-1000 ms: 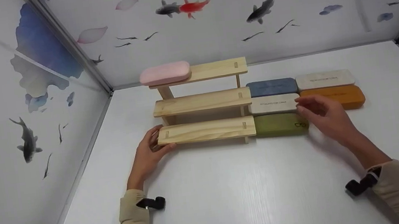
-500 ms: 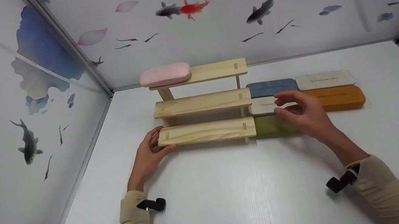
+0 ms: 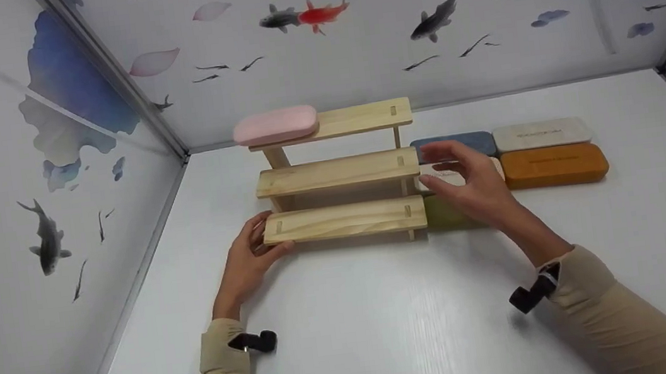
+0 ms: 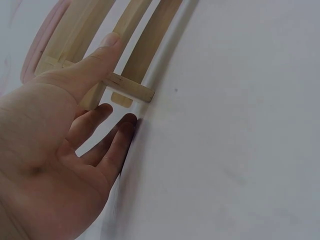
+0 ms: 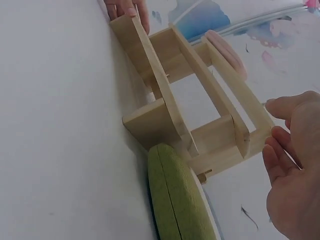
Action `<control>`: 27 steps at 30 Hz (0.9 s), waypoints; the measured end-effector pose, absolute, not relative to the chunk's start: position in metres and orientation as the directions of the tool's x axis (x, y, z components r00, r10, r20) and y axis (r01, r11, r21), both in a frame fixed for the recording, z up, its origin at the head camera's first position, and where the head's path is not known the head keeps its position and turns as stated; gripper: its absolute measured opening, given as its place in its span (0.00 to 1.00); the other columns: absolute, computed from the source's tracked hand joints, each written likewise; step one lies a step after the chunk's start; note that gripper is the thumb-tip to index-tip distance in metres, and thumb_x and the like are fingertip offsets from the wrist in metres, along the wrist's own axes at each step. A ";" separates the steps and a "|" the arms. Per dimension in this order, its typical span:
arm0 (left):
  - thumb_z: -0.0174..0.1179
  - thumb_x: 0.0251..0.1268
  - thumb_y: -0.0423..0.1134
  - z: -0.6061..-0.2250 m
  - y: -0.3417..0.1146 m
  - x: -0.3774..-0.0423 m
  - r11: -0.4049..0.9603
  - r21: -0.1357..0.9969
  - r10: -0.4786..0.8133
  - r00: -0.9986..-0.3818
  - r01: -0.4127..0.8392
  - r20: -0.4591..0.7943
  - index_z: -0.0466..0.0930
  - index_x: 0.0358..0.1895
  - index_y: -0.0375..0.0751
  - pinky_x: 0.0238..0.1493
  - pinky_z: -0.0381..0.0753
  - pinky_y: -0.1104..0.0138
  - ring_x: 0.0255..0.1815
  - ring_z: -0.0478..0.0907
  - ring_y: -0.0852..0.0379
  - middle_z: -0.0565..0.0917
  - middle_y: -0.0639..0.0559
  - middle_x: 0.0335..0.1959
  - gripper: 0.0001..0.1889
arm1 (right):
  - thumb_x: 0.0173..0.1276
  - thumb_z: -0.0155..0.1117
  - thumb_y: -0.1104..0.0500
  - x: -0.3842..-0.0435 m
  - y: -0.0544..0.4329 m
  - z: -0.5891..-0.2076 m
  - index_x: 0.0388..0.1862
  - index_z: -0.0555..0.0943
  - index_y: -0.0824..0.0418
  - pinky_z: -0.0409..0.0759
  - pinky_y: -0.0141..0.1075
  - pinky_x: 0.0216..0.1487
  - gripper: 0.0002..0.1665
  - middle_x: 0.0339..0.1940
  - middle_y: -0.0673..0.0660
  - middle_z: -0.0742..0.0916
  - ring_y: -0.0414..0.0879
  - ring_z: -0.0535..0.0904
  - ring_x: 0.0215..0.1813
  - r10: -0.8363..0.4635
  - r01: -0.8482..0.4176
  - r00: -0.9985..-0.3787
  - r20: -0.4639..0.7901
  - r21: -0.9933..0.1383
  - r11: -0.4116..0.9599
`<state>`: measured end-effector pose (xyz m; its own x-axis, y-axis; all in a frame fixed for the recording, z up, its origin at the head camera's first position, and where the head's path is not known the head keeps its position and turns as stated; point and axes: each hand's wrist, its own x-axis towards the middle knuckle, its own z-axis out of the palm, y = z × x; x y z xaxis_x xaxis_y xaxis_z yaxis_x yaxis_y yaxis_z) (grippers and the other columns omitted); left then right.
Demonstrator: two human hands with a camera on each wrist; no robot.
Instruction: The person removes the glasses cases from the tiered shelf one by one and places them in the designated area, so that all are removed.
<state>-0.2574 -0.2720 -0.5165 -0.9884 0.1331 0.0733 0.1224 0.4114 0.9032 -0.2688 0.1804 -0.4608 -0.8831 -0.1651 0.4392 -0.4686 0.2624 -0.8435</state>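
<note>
A three-tier wooden display rack (image 3: 337, 172) stands on the table, its tiers stepping up toward the back wall. My left hand (image 3: 247, 261) grips the left end of the lowest tier. In the left wrist view the thumb (image 4: 95, 62) lies along the board, with the fingers on its other side. A pink glasses case (image 3: 276, 125) rests on the left of the top tier. My right hand (image 3: 472, 186), holding nothing, hovers at the right end of the middle tier, thumb and fingers parted. Beneath it, a white glasses case (image 3: 493, 168) and a green glasses case (image 5: 175, 195) are partly hidden.
A blue glasses case (image 3: 461, 144), a second white glasses case (image 3: 542, 134) and an orange glasses case (image 3: 556, 166) lie close together right of the rack. A fish-patterned wall (image 3: 354, 51) closes off the back, another panel (image 3: 4, 253) the left.
My right hand has moved left from the right ends of the white and green cases to the rack's right side. The left hand keeps its grip, and the cases stay put.
</note>
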 end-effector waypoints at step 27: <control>0.80 0.62 0.54 -0.518 -0.271 -0.257 0.414 0.905 0.120 -0.991 0.098 0.052 0.67 0.82 0.58 0.76 0.80 0.58 0.75 0.79 0.56 0.76 0.57 0.79 0.46 | 0.74 0.77 0.57 -0.295 0.117 -0.429 0.74 0.78 0.60 0.76 0.53 0.79 0.32 0.71 0.57 0.84 0.49 0.78 0.74 -0.141 -0.615 -0.787 0.601 -0.741 0.271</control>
<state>-0.2574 -0.2713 -0.5175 -0.9914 0.1199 0.0523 0.0978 0.4140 0.9050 -0.2946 0.1169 -0.4288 -0.7867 -0.1415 0.6009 -0.6145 0.2712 -0.7408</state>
